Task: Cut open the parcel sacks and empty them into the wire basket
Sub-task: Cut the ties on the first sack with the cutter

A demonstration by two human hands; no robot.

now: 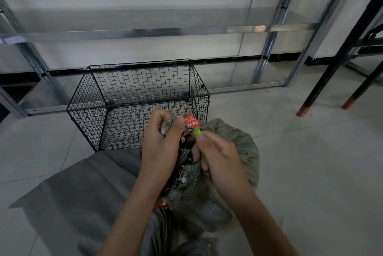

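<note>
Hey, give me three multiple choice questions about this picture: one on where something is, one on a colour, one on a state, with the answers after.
1. Where is the wire basket?
A) on the floor beyond the sack
B) on a table
C) in the person's lap

2. What colour is the tool in the right hand?
A) blue
B) green
C) black

3. What is the left hand doing?
A) lying flat on the floor
B) gripping the sack's bunched neck
C) holding a parcel

Answers:
1 A: the basket stands on the floor past the sack.
2 B: its green handle shows between the fingers.
3 B: its fingers curl round the gathered fabric beside the red tag.
</note>
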